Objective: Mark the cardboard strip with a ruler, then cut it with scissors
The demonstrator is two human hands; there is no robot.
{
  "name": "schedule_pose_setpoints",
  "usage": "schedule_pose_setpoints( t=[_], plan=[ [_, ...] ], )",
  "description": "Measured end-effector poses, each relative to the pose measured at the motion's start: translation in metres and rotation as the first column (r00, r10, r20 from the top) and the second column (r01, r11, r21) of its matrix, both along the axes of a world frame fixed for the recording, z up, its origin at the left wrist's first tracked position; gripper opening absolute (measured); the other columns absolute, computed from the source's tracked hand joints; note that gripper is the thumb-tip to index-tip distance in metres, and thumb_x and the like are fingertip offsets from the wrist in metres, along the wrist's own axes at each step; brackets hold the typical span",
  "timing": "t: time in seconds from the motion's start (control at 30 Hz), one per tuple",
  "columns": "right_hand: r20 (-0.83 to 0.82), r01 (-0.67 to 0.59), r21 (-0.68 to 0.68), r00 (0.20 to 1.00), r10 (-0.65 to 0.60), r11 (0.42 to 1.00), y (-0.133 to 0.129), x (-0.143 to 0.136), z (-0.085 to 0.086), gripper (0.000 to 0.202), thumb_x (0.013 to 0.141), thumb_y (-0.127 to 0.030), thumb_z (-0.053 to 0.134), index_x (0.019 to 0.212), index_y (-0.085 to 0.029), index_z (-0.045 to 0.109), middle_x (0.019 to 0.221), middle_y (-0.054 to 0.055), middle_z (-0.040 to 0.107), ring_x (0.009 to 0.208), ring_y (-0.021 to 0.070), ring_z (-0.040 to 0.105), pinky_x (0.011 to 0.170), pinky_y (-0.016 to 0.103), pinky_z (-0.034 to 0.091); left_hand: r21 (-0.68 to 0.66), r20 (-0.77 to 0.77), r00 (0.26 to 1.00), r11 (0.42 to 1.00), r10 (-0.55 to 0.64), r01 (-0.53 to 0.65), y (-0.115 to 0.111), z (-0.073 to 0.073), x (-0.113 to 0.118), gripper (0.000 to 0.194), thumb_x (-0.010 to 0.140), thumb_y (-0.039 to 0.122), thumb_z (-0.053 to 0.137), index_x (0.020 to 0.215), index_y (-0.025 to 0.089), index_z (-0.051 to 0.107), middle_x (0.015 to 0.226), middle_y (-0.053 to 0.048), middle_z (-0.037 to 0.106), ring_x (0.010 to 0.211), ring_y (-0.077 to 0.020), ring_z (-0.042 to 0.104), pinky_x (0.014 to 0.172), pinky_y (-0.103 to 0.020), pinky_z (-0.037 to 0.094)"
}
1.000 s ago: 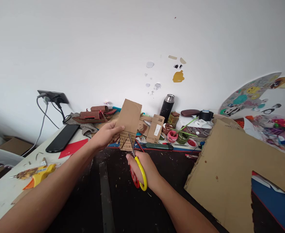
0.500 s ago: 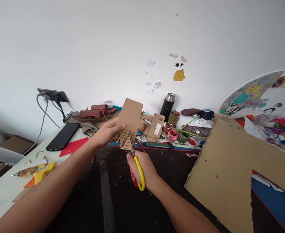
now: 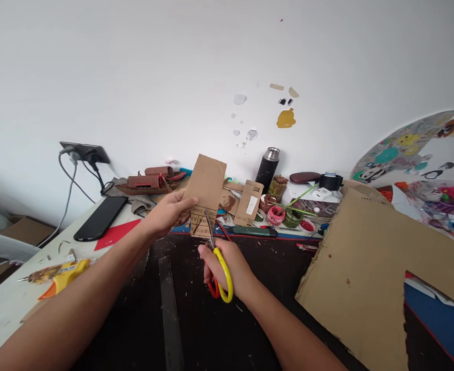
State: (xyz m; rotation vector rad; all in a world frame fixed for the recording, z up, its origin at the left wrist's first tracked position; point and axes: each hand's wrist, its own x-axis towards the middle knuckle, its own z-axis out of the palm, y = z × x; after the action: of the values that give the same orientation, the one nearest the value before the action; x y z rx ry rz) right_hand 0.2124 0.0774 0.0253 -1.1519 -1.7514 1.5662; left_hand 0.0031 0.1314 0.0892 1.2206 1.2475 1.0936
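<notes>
My left hand [image 3: 171, 210] pinches the left edge of a piece of cardboard [image 3: 206, 178], its thumb on the near face. Black printed numbers and lines mark the lower part of that piece. In my right hand [image 3: 229, 265] is a pair of scissors [image 3: 224, 283] with one yellow and one red handle. The scissors point up, and their blades lie across the lower printed part of the cardboard. My right fingers are wrapped in the handles and partly hidden. Below the hands a metal ruler [image 3: 169, 314] lies on the dark mat.
A large cut cardboard sheet [image 3: 362, 268] covers the right side. At left are a yellow glue gun [image 3: 62, 275], a black phone [image 3: 100, 219] and red paper [image 3: 118, 232]. Along the wall stand a flask [image 3: 267, 170], paint jars [image 3: 276, 215], a green cutter [image 3: 253, 231] and a brown model boat [image 3: 145, 184].
The scissor handles have shifted slightly right, with a little more space between the yellow and red loops. The cardboard has moved only slightly, and both hands keep their hold.
</notes>
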Motion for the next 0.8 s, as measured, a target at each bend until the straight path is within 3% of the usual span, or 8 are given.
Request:
schedule_pose_setpoints(
  t=[0.1, 0.27, 0.4, 0.5, 0.63, 0.8],
  plan=[
    [-0.037, -0.04, 0.058, 0.998, 0.042, 0.998, 0.002, 0.002, 0.001, 0.037, 0.105, -0.057, 0.067, 0.094, -0.022, 0.063, 0.064, 0.001, 0.074, 0.058, 0.0168, 0.072, 0.061, 0.024, 0.056, 0.007, -0.016, 1.0, 1.0, 0.004, -0.004, -0.002, 0.005, -0.002, 0.045, 0.074, 0.055, 0.085, 0.078, 0.023, 0.054, 0.046, 0.007, 0.046, 0.038, -0.0071, 0.031, 0.038, -0.019, 0.019],
    [-0.195, -0.078, -0.059, 0.979, 0.065, 0.995, 0.008, 0.002, -0.007, 0.06, 0.09, -0.08, 0.076, 0.102, -0.022, 0.064, 0.076, 0.003, 0.076, 0.071, 0.0227, 0.08, 0.07, 0.031, 0.063, 0.023, -0.032, 0.999, 1.0, 0.0, 0.001, -0.006, 0.012, -0.004, 0.044, 0.076, 0.055, 0.084, 0.075, 0.023, 0.054, 0.046, 0.006, 0.046, 0.038, -0.0076, 0.032, 0.037, -0.02, 0.02],
    [-0.245, -0.095, -0.041, 0.966, 0.082, 0.995, 0.012, 0.003, -0.008, 0.066, 0.085, -0.083, 0.078, 0.102, -0.021, 0.065, 0.086, 0.005, 0.077, 0.083, 0.0244, 0.082, 0.08, 0.034, 0.065, 0.029, -0.034, 0.999, 1.0, 0.001, 0.0, -0.008, 0.013, -0.001, 0.043, 0.078, 0.055, 0.083, 0.077, 0.023, 0.055, 0.048, 0.007, 0.046, 0.039, -0.008, 0.031, 0.038, -0.021, 0.02],
    [-0.214, -0.07, -0.092, 0.976, 0.049, 0.993, 0.012, 0.003, -0.004, 0.071, 0.083, -0.088, 0.076, 0.102, -0.02, 0.064, 0.079, 0.003, 0.074, 0.07, 0.0208, 0.079, 0.069, 0.03, 0.063, 0.034, -0.035, 0.999, 0.999, -0.007, 0.008, -0.008, 0.011, 0.001, 0.043, 0.079, 0.056, 0.084, 0.084, 0.022, 0.057, 0.051, 0.007, 0.046, 0.041, -0.0084, 0.031, 0.04, -0.022, 0.021],
    [-0.166, -0.06, -0.137, 0.985, 0.036, 0.989, 0.011, 0.004, 0.004, 0.073, 0.085, -0.09, 0.069, 0.106, -0.02, 0.063, 0.072, 0.0, 0.071, 0.047, 0.0151, 0.067, 0.046, 0.024, 0.05, 0.049, -0.025, 0.999, 0.998, -0.031, 0.032, -0.007, 0.005, 0.003, 0.048, 0.08, 0.056, 0.086, 0.101, 0.02, 0.063, 0.058, 0.009, 0.048, 0.044, -0.009, 0.032, 0.043, -0.022, 0.023],
    [-0.159, -0.037, -0.141, 0.987, 0.015, 0.989, 0.011, 0.004, 0.007, 0.068, 0.089, -0.086, 0.067, 0.104, -0.02, 0.063, 0.063, -0.002, 0.067, 0.042, 0.0152, 0.062, 0.04, 0.023, 0.046, 0.071, -0.009, 0.999, 0.997, -0.037, 0.038, -0.006, -0.001, 0.005, 0.053, 0.081, 0.056, 0.086, 0.112, 0.018, 0.066, 0.074, 0.003, 0.063, 0.053, -0.0115, 0.044, 0.049, -0.024, 0.034]
  ],
)
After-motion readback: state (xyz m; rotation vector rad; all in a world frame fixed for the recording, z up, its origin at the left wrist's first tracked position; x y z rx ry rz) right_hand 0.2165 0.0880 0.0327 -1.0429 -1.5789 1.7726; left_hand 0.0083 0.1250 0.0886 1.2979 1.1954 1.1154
